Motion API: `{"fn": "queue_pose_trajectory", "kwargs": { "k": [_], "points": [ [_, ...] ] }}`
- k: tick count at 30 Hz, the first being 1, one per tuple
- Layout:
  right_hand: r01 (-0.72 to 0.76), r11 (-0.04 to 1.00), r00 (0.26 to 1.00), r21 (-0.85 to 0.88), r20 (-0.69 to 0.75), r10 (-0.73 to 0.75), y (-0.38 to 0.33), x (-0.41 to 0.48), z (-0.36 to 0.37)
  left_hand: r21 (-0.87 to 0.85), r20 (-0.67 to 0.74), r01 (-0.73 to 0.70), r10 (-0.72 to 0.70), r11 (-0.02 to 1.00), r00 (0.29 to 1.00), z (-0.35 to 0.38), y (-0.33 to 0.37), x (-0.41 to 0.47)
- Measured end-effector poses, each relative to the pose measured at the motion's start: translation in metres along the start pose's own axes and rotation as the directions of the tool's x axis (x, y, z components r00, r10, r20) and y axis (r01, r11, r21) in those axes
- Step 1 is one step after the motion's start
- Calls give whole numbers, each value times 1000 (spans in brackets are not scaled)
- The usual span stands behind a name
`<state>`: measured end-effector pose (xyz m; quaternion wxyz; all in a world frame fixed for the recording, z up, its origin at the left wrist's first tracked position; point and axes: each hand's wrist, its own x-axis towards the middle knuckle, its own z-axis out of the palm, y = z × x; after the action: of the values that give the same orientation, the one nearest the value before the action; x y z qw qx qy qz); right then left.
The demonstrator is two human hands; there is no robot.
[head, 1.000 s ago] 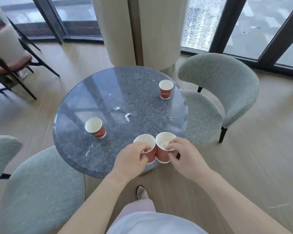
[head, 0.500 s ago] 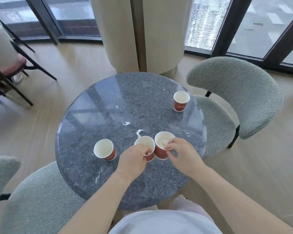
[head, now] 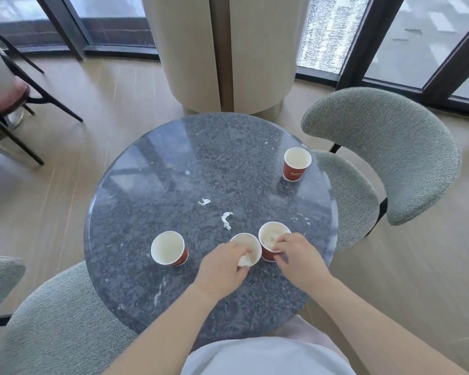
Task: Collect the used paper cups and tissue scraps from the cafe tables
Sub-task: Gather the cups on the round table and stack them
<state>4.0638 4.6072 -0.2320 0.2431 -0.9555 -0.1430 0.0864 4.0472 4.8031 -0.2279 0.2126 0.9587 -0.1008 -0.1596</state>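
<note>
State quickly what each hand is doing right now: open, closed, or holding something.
Left hand: closed, gripping the rim of the middle cup.
Right hand: closed, pinching the rim of the cup with tissue inside.

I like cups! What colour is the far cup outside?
The far cup is red outside, white inside; head view.

The person wears a pale bluish-white top at six o'clock, with soft pink fabric showing toward five o'clock. The left hand and right hand extend from bare, unsleeved forearms.
</note>
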Motion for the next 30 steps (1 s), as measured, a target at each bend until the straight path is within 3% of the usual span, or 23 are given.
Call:
{"fn": "queue_pose_trajectory", "kwargs": {
  "k": [4,14,21,30],
  "points": [
    [-18,997,1000,72,-17,19,-2,4,-4,-77,-60,-5,0,997,998,-12,-3,10],
    [5,998,999,55,-36,-3,-11,28,-18,-199,-151,22,-53,980,987,-35,-22,26],
    [77,995,996,63,50,-80,-22,65,-24,-284,-176,100,-154,954,972,-48,-40,40],
    [150,988,960,45,232,-156,-21,140,-8,-235,-166,218,-260,947,951,-63,-75,76]
  ]
}}
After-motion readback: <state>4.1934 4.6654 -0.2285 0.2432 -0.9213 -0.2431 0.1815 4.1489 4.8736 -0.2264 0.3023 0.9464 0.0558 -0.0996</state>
